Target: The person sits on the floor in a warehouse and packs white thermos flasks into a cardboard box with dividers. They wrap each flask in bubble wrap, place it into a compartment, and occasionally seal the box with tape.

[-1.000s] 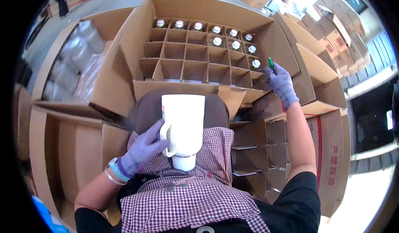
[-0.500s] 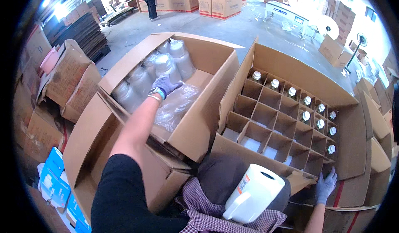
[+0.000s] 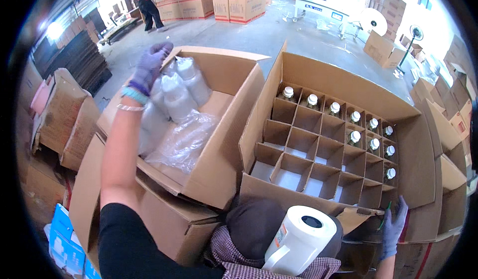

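My left hand (image 3: 151, 66), in a purple-grey glove, is closed on the far end of the left flap of an open cardboard box (image 3: 231, 137). Inside this box, clear bagged containers (image 3: 177, 97) stand along the left side, and a crumpled clear plastic bag (image 3: 185, 142) lies beside them. My right hand (image 3: 395, 229), gloved alike, rests by the near right corner of a second box, thumb and fingers apart. A thin green thing (image 3: 384, 216) shows beside its thumb; its kind is unclear. Cardboard dividers (image 3: 306, 142) split the second box into cells, several holding white-capped bottles (image 3: 354, 138).
A white cylinder with a handle (image 3: 298, 241) lies close before me on dark and checked cloth. Another open carton (image 3: 169, 224) stands at the near left. Stacked cartons (image 3: 241, 5), a person (image 3: 148, 5) and a white machine table (image 3: 321, 10) are farther off.
My left hand has moved from the plastic bag up and left to the box flap. My right hand stays by the corner, with the green thing now visible. The view has shifted somewhat.
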Tool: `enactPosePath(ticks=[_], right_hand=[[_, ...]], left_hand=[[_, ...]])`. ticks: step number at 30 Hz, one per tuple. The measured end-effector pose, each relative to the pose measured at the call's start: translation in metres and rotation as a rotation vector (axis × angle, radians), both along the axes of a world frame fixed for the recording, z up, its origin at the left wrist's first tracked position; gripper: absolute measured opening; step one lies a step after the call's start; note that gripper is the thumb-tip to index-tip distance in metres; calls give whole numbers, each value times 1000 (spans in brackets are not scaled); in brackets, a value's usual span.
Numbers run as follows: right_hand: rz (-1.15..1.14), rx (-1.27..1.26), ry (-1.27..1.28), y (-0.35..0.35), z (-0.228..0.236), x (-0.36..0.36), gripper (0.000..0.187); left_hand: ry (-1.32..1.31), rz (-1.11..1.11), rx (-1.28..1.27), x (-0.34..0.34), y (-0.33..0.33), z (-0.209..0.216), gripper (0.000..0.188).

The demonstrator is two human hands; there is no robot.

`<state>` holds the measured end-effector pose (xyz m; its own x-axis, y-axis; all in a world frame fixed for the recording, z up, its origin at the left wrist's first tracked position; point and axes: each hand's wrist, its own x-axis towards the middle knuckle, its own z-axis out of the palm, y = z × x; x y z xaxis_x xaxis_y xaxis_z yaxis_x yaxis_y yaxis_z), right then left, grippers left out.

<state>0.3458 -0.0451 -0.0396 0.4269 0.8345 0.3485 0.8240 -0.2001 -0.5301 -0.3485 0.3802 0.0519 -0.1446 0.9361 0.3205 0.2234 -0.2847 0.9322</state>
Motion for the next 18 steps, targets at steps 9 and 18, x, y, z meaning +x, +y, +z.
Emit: enactPosePath(ticks=[9,18], right_hand=[[545,187,-125,62,58,-110,59],[282,-102,-45,-7,31,-54,52]], left_hand=[[613,43,57,-36,-47,9,30],[1151,364,-345,-70,63,-205,42]])
